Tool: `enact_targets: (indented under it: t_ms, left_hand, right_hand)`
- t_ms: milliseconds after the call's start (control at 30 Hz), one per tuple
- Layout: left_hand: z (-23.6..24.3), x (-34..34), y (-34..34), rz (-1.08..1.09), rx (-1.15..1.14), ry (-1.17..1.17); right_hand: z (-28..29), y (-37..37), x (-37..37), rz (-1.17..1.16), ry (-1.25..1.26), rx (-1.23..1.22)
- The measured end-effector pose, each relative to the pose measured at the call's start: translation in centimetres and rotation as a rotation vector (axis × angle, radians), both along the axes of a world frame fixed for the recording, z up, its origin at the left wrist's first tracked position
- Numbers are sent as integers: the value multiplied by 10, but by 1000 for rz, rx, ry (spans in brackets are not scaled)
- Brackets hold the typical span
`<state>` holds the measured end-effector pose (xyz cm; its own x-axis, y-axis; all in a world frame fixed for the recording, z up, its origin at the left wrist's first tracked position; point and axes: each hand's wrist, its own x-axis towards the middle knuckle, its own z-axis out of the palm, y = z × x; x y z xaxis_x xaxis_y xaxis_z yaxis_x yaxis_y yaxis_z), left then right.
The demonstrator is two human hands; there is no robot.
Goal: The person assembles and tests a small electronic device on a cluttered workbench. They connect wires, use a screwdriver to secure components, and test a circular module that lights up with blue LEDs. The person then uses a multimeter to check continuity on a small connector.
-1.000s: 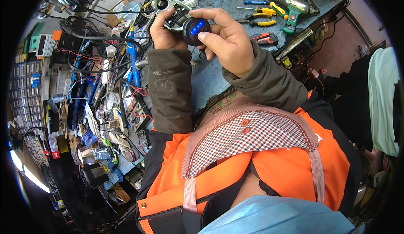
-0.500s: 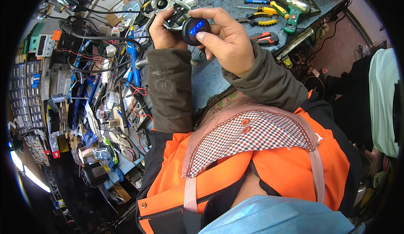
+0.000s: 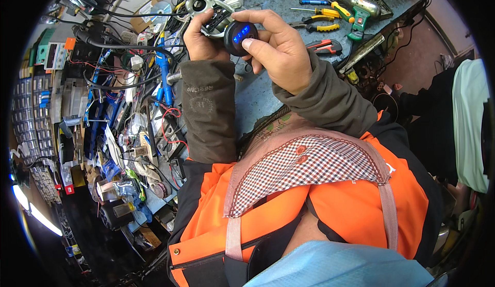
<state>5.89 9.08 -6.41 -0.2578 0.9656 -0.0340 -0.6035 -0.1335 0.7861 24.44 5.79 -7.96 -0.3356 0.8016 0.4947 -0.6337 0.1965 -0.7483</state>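
My left hand (image 3: 198,39) grips a grey metal bracket part (image 3: 209,9) with a round hole, held up over the blue-grey workbench (image 3: 258,101). My right hand (image 3: 276,47) pinches a small round black gauge (image 3: 240,35) with a lit blue display against that part. The thumb presses on the gauge's lower rim. Both hands sit close together, touching around the two pieces. Part of the bracket is hidden behind my fingers.
Pliers with yellow handles (image 3: 314,26), a screwdriver (image 3: 312,2), a red-handled cutter (image 3: 325,45) and a green cordless tool (image 3: 350,2) lie on the bench beyond my hands. A dense tangle of wires, cables and small parts (image 3: 129,111) fills the left. Another person's clothing (image 3: 466,122) is at right.
The round gauge has shifted slightly in my right hand's fingers against the metal part; both hands stay in the same place.
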Motion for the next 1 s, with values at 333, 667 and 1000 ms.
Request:
enact_targets:
  t_ms: [333, 667, 1000]
  left_hand:
    - [-2, -2, 2, 0, -20, 24]
    - [-1, -1, 2, 10, -4, 18]
    - [-6, -7, 5, -15, -20, 31]
  right_hand:
    - [0, 1, 1, 2, -17, 19]
    - [-1, 2, -1, 1, -17, 7]
    - [1, 2, -1, 15, -13, 8]
